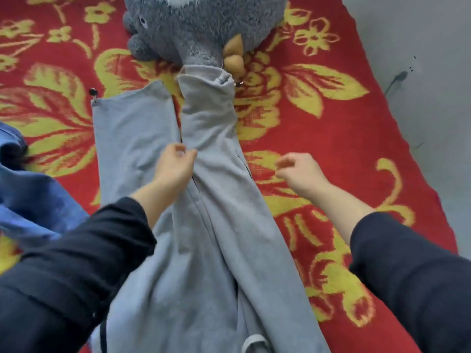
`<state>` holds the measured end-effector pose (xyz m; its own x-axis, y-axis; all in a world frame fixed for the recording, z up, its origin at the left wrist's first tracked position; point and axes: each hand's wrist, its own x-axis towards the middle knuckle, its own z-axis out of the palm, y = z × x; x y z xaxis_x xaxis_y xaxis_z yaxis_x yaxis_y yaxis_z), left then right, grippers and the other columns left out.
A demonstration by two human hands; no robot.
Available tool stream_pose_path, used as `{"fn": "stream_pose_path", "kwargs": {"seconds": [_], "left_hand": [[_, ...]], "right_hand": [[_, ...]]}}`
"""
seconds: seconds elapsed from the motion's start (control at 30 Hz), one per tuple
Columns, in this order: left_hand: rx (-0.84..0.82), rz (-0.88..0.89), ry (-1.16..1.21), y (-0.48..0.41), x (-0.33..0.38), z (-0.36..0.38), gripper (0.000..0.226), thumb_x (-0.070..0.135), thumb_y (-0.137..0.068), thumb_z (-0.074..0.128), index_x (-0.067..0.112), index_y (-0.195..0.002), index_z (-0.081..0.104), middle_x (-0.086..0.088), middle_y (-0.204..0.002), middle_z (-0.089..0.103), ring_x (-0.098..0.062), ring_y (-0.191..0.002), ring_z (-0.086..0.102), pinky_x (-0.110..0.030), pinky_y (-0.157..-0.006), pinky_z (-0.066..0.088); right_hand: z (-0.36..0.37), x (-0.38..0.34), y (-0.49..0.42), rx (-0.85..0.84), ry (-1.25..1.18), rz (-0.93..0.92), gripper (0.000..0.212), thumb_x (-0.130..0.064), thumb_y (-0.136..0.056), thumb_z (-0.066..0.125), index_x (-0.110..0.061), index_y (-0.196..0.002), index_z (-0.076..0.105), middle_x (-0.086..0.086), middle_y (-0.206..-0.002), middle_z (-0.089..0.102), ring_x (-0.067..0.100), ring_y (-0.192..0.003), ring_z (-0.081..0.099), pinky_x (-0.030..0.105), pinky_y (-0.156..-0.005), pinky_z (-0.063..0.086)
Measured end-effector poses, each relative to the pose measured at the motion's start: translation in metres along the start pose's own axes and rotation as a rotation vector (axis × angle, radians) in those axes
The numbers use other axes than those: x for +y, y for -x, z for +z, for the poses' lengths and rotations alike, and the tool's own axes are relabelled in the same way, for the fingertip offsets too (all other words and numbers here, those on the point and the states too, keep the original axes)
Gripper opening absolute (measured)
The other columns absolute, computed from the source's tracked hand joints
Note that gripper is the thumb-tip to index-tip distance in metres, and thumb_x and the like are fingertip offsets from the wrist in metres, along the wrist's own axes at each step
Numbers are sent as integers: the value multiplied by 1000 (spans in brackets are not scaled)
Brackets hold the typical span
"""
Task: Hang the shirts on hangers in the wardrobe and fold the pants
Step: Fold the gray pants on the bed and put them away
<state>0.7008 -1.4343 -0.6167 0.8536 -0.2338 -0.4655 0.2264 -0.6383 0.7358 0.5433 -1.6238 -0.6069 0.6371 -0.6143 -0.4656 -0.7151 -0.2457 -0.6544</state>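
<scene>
This was a bedroom in a home. A red blanket with big yellow flowers covered the bed, and a soft gray stuffed animal lay on it.

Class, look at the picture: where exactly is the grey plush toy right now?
The grey plush toy lies at the top centre of the head view, on the red floral blanket, touching the far cuff of the grey pants.

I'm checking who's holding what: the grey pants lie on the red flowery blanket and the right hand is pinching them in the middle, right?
Not quite: the head view shows the left hand pinching the grey pants; the right hand hovers beside them.
</scene>
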Motion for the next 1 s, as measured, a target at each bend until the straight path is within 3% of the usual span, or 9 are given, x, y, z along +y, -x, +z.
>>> {"fn": "stream_pose_path", "kwargs": {"seconds": [0.13, 0.33, 0.47, 0.53, 0.67, 0.77, 0.83, 0.93, 1.0], "left_hand": [[-45, 103, -80, 59, -53, 28, 10, 23, -89, 59, 18, -98, 59, 5, -84, 62, -16, -80, 61, -24, -66, 44], [-258, 214, -196, 125, -81, 53, 18, 19, -90, 57, 23, -103, 70, 8, -93, 70, -1, -81, 60, -9, -72, 41], [-265, 268, -239, 152, -88, 55, 28, 17, -91, 53, 21, -116, 66, 7, -106, 65, -6, -94, 59, -16, -79, 40], [-244, 306, -233, 165, -90, 58, 25, 17, -91, 53, 23, -110, 68, 10, -99, 64, -5, -81, 60, -16, -72, 41], [-258, 341, -206, 195, -93, 72, 21, 15, -90, 53, 22, -102, 70, 18, -82, 59, 5, -67, 52, -4, -62, 38], [-331, 331, -196, 215, -92, 92, 19, 21, -92, 55, 23, -103, 70, 13, -88, 67, 6, -77, 57, -3, -64, 40], [-417, 249, -139, 227, -86, 107, 22, 36, -92, 56, 25, -107, 68, 12, -95, 68, 6, -85, 59, -6, -65, 42], [-512, 90, -191, 233, -71, 127, 68, 71, -78, 55, 16, -117, 57, -4, -101, 65, -10, -93, 61, -20, -58, 39], [-510, 82, -369, 234, -67, 136, 69, 63, -78, 62, 5, -115, 55, -12, -99, 61, -18, -82, 61, -26, -52, 36]], "right_hand": [[19, 60, 45, -158, 73, 153, 18, -22, -83, 68, -4, -84, 69, 7, -67, 59, 17, -55, 48, 29, -55, 34], [36, 107, 116, -369, 33, 172, 28, -31, -77, 73, -4, -80, 65, 3, -69, 60, 14, -61, 56, 28, -56, 38], [31, 128, 140, 175, 95, 46, 22, -24, -83, 66, -11, -79, 49, -1, -65, 49, 22, -64, 47, 34, -54, 30], [22, 136, 151, 247, -58, 133, 23, -30, -86, 65, -15, -87, 48, -1, -73, 57, 23, -70, 55, 36, -60, 39], [13, 166, 183, -120, -82, 334, 28, -31, -76, 76, -17, -95, 62, -4, -85, 68, 12, -75, 64, 29, -63, 50], [4, 183, 213, -115, -102, 276, 17, -27, -72, 80, -17, -69, 66, -8, -67, 66, 7, -61, 61, 23, -53, 45], [0, 190, 233, -163, -262, 194, 13, -20, -70, 82, -15, -74, 72, -4, -74, 72, 11, -70, 67, 29, -65, 52], [3, 186, 267, -566, -395, 174, 26, -15, -70, 83, -14, -95, 76, -3, -92, 74, 12, -83, 69, 27, -70, 53], [11, 188, 286, -729, -272, 165, 20, -15, -71, 81, -17, -91, 76, -10, -83, 68, 6, -72, 59, 20, -61, 44]]}}
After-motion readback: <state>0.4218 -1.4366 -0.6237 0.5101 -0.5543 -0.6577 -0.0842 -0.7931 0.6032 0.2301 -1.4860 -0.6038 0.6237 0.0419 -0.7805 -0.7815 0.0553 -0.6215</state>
